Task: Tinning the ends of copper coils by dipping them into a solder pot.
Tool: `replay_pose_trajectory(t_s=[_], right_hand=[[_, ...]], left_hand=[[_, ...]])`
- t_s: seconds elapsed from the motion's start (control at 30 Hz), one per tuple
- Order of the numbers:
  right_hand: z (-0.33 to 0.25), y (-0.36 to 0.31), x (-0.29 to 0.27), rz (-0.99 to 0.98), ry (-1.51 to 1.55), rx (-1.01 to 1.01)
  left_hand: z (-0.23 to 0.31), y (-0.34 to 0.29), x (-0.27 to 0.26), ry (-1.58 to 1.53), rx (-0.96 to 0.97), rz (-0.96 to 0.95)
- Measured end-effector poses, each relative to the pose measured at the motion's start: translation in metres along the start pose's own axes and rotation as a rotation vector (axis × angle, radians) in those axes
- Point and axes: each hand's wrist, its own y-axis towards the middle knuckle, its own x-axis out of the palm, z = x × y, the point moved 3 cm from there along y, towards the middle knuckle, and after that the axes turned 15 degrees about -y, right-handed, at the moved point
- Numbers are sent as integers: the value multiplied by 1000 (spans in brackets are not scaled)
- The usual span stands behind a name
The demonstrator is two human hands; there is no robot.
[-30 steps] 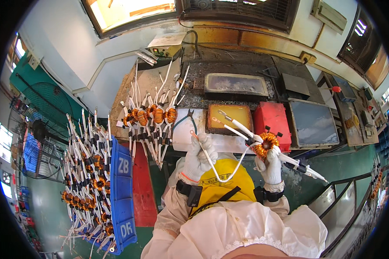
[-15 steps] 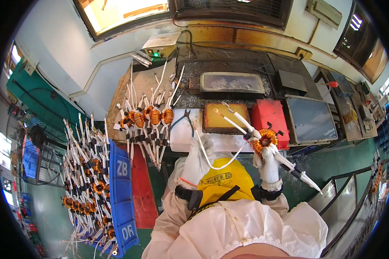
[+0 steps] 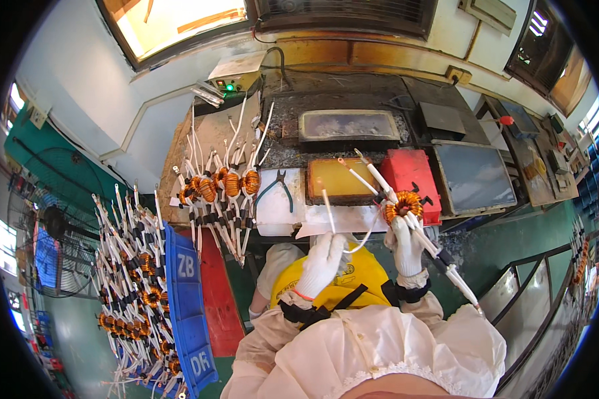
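Copper coil (image 3: 406, 199) is up near the red box (image 3: 408, 174), gripped at its lower edge by the right hand (image 3: 406, 247), whose fingers I see curled closed. I have the left hand (image 3: 323, 265) pinched around one white lead (image 3: 329, 214), tip upward. Pliers (image 3: 284, 189) lie beyond; a blue crate (image 3: 187, 282) stands left.

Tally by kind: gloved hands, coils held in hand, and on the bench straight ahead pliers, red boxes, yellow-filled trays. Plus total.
Gloved hands: 2 (left hand, right hand)
Held coil: 1
Pliers: 1
Red box: 1
Yellow-filled tray: 1
Total: 6
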Motion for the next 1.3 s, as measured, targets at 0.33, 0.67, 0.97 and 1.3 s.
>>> replay_pose_trajectory(t_s=[0.33, 0.67, 0.97, 1.3], right_hand=[[20, 20, 13, -13, -105, -69], [38, 37, 14, 28, -436, -136], [28, 39, 21, 55, -395, 30], [35, 44, 21, -12, -361, 58]], left_hand=[[-18, 24, 0, -251, -206, 65], [-33, 55, -16, -290, -198, 40], [-46, 65, -19, -297, -255, 61], [-52, 70, -18, -322, -289, 106]])
